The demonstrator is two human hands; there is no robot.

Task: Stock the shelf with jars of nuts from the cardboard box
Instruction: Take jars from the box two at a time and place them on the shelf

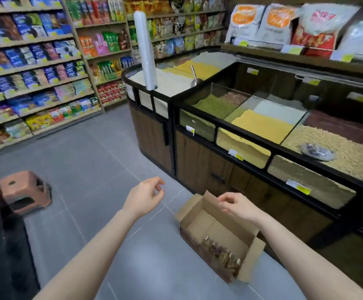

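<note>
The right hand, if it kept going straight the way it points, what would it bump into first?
Probably the cardboard box. The right hand hangs empty, fingers loosely curled, over the box's far flap. Depth is unclear; it could pass above it toward the grain counter.

We could not read the jars [221, 254] in the cardboard box [200, 221]; they blurred into brown clutter at five o'clock. A dark shape [0, 234] at nine o'clock was cut by the frame's edge. The shelf price tags [303, 188] stayed illegible.
</note>
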